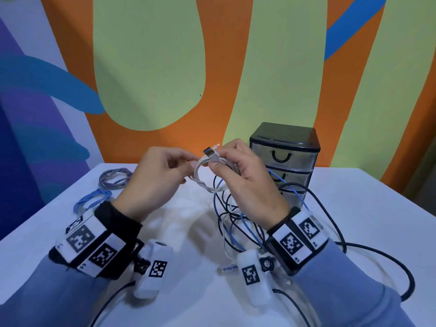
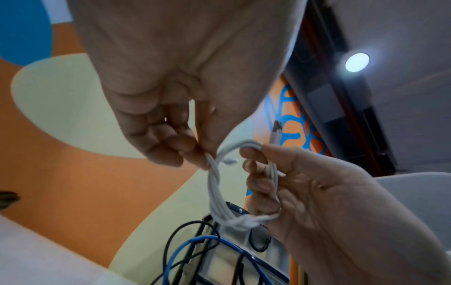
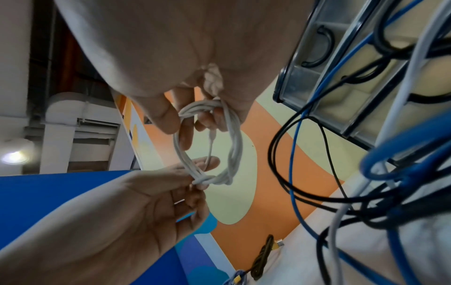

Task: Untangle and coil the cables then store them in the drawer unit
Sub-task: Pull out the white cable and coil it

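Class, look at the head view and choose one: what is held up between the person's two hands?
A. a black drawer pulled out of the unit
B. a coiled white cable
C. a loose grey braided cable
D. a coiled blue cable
B: the left hand and the right hand both hold the coiled white cable above the white table, while the coiled blue cable lies on the table.

The right hand (image 1: 245,175) covers one side of the white cable coil (image 1: 207,178) and the drawer unit's (image 1: 286,159) lower left corner. Black cables (image 1: 377,251) run off the head view's bottom edge. The drawers' contents stay indistinct.
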Motion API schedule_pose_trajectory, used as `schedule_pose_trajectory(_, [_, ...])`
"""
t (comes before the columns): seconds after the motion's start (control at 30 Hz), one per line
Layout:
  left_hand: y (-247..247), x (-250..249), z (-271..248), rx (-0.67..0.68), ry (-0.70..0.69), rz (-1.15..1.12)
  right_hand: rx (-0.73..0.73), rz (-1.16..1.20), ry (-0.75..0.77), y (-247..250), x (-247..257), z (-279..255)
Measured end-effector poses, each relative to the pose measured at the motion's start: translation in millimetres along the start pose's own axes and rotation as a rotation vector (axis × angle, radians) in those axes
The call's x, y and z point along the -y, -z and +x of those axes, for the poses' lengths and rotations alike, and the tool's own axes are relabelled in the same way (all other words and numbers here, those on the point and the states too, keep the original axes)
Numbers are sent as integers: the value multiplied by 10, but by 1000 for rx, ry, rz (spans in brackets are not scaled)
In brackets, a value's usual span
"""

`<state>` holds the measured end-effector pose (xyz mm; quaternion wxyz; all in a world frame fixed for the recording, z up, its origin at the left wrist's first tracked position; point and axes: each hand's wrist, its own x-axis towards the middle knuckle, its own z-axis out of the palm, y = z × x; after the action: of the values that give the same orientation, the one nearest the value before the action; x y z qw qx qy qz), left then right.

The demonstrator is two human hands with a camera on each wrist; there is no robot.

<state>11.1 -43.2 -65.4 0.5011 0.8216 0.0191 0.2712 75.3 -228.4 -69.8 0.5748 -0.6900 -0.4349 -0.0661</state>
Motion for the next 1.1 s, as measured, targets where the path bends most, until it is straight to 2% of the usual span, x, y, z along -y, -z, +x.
schedule_pose_trajectory(0.07, [7, -16, -26, 122, -46, 100, -28, -22, -22, 13, -11, 12])
schedule_pose_trajectory(0.2, [21, -56, -66, 257, -98, 112, -181, 45, -87, 2, -102, 52])
schedule_pose_trajectory(0.4, [88, -85, -86, 476, -94, 189, -173, 326, -197, 7, -123, 92])
schedule_pose_trajectory(0.5, [114, -92, -92, 532, -96, 189, -163, 395, -208, 14, -107, 75])
schedule_pose_trajectory(0.57, [105, -88, -88, 498, -75, 87, -150, 440, -224, 32, -109, 84])
schedule_pose_trajectory(0.67, [60, -79, -76, 324, 9, -171, -144, 561, -272, 90, -156, 120])
schedule_pose_trajectory(0.77, [30, -65, -57, 183, 64, -337, -79, 554, -258, 101, -211, 110])
schedule_pose_trajectory(0.93, [29, -124, -74, 152, 131, -408, -79, 434, -181, 15, -204, 136])
schedule_pose_trajectory(1.1, [-40, -173, -94, 143, 20, -279, -72, 357, -191, -15, -194, 84])
